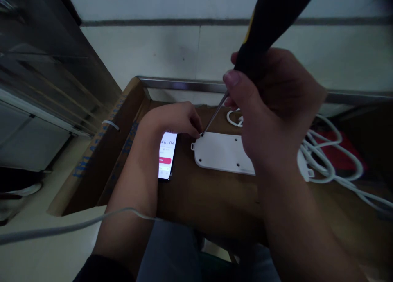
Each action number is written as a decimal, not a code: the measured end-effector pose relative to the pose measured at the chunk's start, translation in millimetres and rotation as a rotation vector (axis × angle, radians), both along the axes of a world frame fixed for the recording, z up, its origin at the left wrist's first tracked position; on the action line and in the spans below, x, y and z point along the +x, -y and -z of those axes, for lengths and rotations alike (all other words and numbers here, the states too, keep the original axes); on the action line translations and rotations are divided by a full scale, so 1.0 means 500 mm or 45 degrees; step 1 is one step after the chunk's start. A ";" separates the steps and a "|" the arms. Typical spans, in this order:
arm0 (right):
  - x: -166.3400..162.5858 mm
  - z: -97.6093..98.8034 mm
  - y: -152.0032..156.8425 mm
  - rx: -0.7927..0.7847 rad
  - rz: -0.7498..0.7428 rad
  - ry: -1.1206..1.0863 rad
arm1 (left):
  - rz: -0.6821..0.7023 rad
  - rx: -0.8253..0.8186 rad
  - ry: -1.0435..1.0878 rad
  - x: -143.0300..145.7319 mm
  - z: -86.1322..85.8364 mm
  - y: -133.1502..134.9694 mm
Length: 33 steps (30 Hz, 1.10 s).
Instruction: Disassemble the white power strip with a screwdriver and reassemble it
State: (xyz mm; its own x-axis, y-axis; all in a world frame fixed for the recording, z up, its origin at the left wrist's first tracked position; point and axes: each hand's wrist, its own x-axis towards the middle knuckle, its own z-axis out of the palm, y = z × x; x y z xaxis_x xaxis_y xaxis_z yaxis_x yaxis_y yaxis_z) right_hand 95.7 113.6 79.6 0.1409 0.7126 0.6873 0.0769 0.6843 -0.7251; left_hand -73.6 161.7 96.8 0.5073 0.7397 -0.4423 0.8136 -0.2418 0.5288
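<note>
- Right hand (270, 98): fingers wrapped round the dark, yellow-trimmed screwdriver (260, 32), no slack in the grip.
- Left hand (184, 116): wrist bent, fingers drawn together at the tip. Can't tell if they pinch a screw or just steady things.
- White case (221, 151): flat on the counter (208, 196), holes facing up, middle-right part hidden behind the right hand and wrist.
- Tip sits at the far-left corner hole (202, 134). Three more holes visible: near-left corner, plus a pair further right.
- Shaft leans well to the right. I'd stand it upright over the hole, seat the tip fully, then press straight down while turning, else it may slip out.
- Left fingers are right at the tip; I'd brace the case by its left end instead, if no screw needs holding.
- Left side: phone (167, 161) lies near the case, partly under the left forearm. Narrow gap between; cardboard wall (98, 159) beyond it.
- Far side: metal rail (184, 84) and wall. Handle is up high, so swing looks OK.
- Right side: looped white cable (325, 145) crowds the case, red thing (344, 145) under it.
- Near side: strip of counter, then edge, knees below. A dropped screw could roll off there.
</note>
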 end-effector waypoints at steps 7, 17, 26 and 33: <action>0.003 -0.001 0.000 0.010 -0.017 0.040 | -0.025 0.011 -0.010 0.005 -0.003 0.004; 0.000 0.000 0.000 0.052 0.076 0.039 | -0.003 0.024 0.036 -0.003 0.008 -0.002; 0.001 -0.002 0.003 0.028 -0.039 -0.005 | -0.034 0.010 0.055 0.002 0.007 -0.002; 0.007 -0.001 -0.006 0.080 -0.245 -0.067 | 0.018 0.045 0.530 -0.007 -0.011 0.013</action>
